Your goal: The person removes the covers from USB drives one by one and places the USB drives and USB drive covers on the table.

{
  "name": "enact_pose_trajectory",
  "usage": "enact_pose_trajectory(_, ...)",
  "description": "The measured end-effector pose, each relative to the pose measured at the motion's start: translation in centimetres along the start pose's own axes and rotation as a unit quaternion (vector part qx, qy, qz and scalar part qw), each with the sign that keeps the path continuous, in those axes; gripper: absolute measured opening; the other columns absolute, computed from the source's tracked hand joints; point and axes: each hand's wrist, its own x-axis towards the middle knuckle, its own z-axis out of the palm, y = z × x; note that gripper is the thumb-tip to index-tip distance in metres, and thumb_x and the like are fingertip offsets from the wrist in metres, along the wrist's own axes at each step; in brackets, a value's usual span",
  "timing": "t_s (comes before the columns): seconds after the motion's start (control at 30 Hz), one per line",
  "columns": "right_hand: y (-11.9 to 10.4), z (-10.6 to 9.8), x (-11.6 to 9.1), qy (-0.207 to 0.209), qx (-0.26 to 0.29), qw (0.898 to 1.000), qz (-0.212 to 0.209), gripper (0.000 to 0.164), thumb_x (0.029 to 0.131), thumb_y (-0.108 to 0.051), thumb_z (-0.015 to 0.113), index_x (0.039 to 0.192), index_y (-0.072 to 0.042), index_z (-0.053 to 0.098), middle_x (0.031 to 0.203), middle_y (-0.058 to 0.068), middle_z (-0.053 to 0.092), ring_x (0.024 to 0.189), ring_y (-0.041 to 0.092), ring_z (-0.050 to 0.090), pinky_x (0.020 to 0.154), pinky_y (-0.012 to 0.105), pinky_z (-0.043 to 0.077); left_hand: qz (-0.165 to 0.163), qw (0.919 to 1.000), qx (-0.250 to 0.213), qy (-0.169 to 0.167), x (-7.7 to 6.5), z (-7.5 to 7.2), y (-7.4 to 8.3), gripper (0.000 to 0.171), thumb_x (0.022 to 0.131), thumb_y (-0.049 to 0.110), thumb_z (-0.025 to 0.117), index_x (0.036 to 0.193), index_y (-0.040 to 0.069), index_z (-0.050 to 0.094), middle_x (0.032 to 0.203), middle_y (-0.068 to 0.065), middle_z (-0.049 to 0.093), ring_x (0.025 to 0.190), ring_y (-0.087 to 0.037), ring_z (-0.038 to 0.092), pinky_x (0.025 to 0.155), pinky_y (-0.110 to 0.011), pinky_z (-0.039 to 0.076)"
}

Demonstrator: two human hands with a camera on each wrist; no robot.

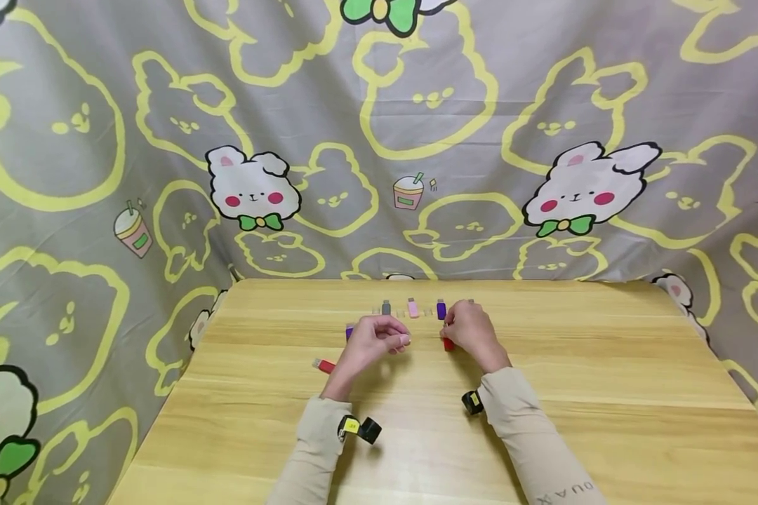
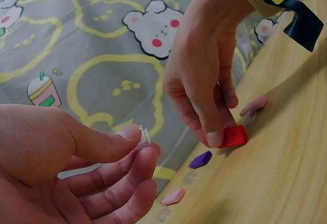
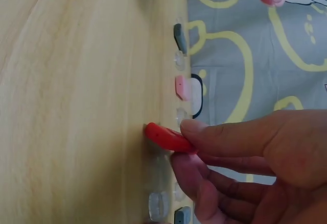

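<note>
While a patterned curtain (image 1: 347,231) hung behind, the desk (image 1: 410,449) spread out beneath both hands. The right hand (image 1: 471,328) pinched a red stick (image 3: 166,138) between thumb and fingers, low over the wood and just in front of the row; whether its end touched the desk, I could not tell. The left hand (image 1: 374,338) had its thumb and a finger pressed on a clear cap (image 2: 143,138), the other fingers loosely bent. Along the row lay a purple stick (image 1: 441,309), a pink stick (image 1: 413,308) and a gray stick (image 1: 387,308), with small clear pieces (image 1: 428,311) between them.

The likeliest mishap, I judged, was the cap popping free: it was small, looked slick and sat right at the fingertips, so uneven pressure could have shot it out. The right hand, so near the purple stick, might also have knocked the row askew.
</note>
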Motion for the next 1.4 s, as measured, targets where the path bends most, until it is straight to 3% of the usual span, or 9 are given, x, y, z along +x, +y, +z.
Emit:
enact_pose_trajectory(0.07, -0.1, 0.1, 0.1, -0.001, -0.006, 1.0, 0.003, 0.017, 0.075, -0.011, 0.078, 0.07, -0.007, 0.063, 0.069, 0.003, 0.06, 0.062, 0.019, 0.053, 0.057, 0.031, 0.042, -0.002, 1.0, 0.0, -0.001, 0.1, 0.1, -0.1, 0.013, 0.086, -0.003, 0.065, 0.094, -0.012, 0.065, 0.086, -0.029, 0.065, 0.081, -0.052, 0.061, 0.066, -0.041, 0.057)
enact_pose_trajectory(0.2, 0.0, 0.5, 0.1, -0.01, -0.012, 1.0, 0.013, 0.017, 0.077, -0.011, 0.077, 0.068, -0.007, 0.064, 0.066, 0.003, 0.06, 0.062, 0.018, 0.053, 0.057, 0.03, 0.042, -0.013, 0.9999, -0.008, 0.002, 0.3, 0.1, -0.6, 0.013, 0.085, -0.003, 0.066, 0.095, -0.011, 0.065, 0.086, -0.029, 0.066, 0.078, -0.047, 0.063, 0.069, -0.047, 0.056)
enact_pose_trajectory(0.37, 0.2, 0.6, 0.0, -0.006, -0.008, 1.0, 0.011, 0.019, 0.078, -0.009, 0.074, 0.061, -0.007, 0.065, 0.055, 0.0, 0.056, 0.056, 0.016, 0.05, 0.053, 0.026, 0.04, -0.014, 0.9998, -0.008, 0.014, 1.3, 0.2, -3.4, 0.01, 0.084, 0.002, 0.069, 0.092, -0.003, 0.068, 0.081, -0.017, 0.068, 0.074, -0.04, 0.065, 0.07, -0.051, 0.054)
enact_pose_trajectory(0.4, 0.1, 0.4, -0.1, -0.004, -0.004, 1.0, 0.014, 0.019, 0.079, -0.009, 0.073, 0.062, -0.006, 0.065, 0.053, 0.0, 0.054, 0.055, 0.016, 0.049, 0.051, 0.026, 0.038, -0.014, 0.9998, -0.005, 0.017, 1.5, 0.3, -3.9, 0.009, 0.084, 0.003, 0.07, 0.091, -0.001, 0.068, 0.079, -0.014, 0.069, 0.077, -0.043, 0.064, 0.069, -0.049, 0.055)
enact_pose_trajectory(0.6, 0.4, -2.2, -2.0, 0.03, 0.051, 0.998, 0.025, 0.013, 0.085, -0.014, 0.07, 0.085, -0.001, 0.069, 0.075, 0.006, 0.063, 0.056, 0.018, 0.056, 0.049, 0.027, 0.045, -0.019, 0.9979, 0.06, 0.018, 2.7, 1.9, -4.7, 0.006, 0.084, 0.004, 0.07, 0.09, 0.004, 0.07, 0.077, -0.006, 0.068, 0.071, -0.035, 0.065, 0.061, -0.038, 0.056)
enact_pose_trajectory(0.77, 1.0, -4.1, -3.8, 0.055, 0.093, 0.994, 0.005, 0.016, 0.089, -0.018, 0.067, 0.094, -0.003, 0.07, 0.087, 0.008, 0.069, 0.067, 0.021, 0.064, 0.059, 0.032, 0.051, -0.009, 0.9892, 0.144, 0.025, 3.9, 3.7, -5.1, 0.004, 0.085, 0.007, 0.07, 0.089, 0.007, 0.071, 0.077, 0.001, 0.067, 0.065, -0.019, 0.062, 0.055, -0.025, 0.051)
enact_pose_trajectory(0.93, 2.2, -4.9, -4.6, 0.079, 0.11, 0.99, -0.027, 0.014, 0.088, -0.016, 0.067, 0.093, -0.004, 0.072, 0.086, 0.007, 0.069, 0.076, 0.02, 0.063, 0.064, 0.032, 0.05, 0.017, 0.9784, 0.202, 0.042, 5.3, 5.4, -5.2, 0.004, 0.085, 0.009, 0.071, 0.087, 0.009, 0.074, 0.081, 0.005, 0.069, 0.072, -0.006, 0.059, 0.066, -0.021, 0.049)
enact_pose_trajectory(1.23, 4.3, -6.4, -5.3, 0.09, 0.156, 0.984, 0.007, 0.018, 0.09, -0.014, 0.064, 0.1, 0.0, 0.069, 0.083, 0.012, 0.069, 0.069, 0.02, 0.065, 0.057, 0.029, 0.053, 0.01, 0.954, 0.294, 0.06, 5.8, 6.6, -5.5, 0.007, 0.081, 0.006, 0.073, 0.078, 0.012, 0.076, 0.076, 0.004, 0.071, 0.081, -0.012, 0.065, 0.075, -0.029, 0.052)
enact_pose_trajectory(1.4, 4.7, -6.7, -5.4, 0.089, 0.158, 0.983, 0.012, 0.018, 0.091, -0.015, 0.064, 0.1, -0.001, 0.069, 0.087, 0.015, 0.069, 0.069, 0.015, 0.064, 0.059, 0.027, 0.054, 0.006, 0.9516, 0.301, 0.061, 5.9, 6.8, -5.7, 0.006, 0.082, 0.008, 0.073, 0.081, 0.012, 0.076, 0.077, 0.004, 0.07, 0.078, -0.011, 0.064, 0.073, -0.028, 0.052)
